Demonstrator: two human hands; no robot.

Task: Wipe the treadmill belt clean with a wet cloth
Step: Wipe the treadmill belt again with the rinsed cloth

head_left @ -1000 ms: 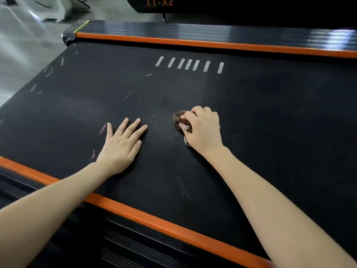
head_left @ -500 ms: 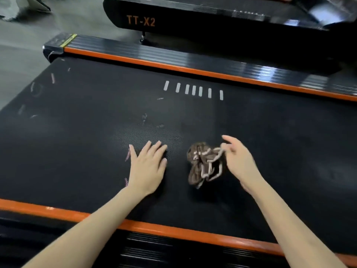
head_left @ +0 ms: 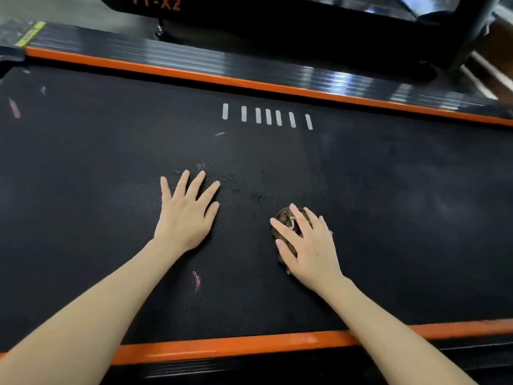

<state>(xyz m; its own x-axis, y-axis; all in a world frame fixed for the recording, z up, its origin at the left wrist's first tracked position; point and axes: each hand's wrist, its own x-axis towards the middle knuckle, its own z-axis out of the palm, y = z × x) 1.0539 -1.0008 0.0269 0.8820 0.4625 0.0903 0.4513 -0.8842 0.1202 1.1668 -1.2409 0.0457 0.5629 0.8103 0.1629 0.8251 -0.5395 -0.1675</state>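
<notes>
The belt (head_left: 402, 218) fills most of the view, black and finely textured, with its long axis running left to right across the picture. It is bounded by an orange near rail (head_left: 222, 347) and an orange far rail (head_left: 249, 84). Part of a second treadmill (head_left: 249, 12) is seen beyond the far rail.

The left hand (head_left: 186, 218) is laid flat on the belt with fingers spread, and nothing is held by it; a brace is judged to be its purpose. The right hand (head_left: 311, 251) is set palm down on the cloth (head_left: 286, 218), which is bunched into a brown wad on the belt near the middle of its width. The wad is pressed under spread, nearly straight fingers rather than clenched, with the thumb lying at its near-left edge.

A row of white bars (head_left: 268, 116) is printed towards the far rail. Dark specks (head_left: 256, 196) are seen between the two hands, just beyond and to the left of the cloth. A pink streak (head_left: 196, 280) lies nearer, to the left of the wad and beside the left forearm.

The remaining dirt is thus placed mostly to the left of the cloth, so a leftward stroke along the belt is judged to be called for. The cloth is nearer the specks than the streak.
</notes>
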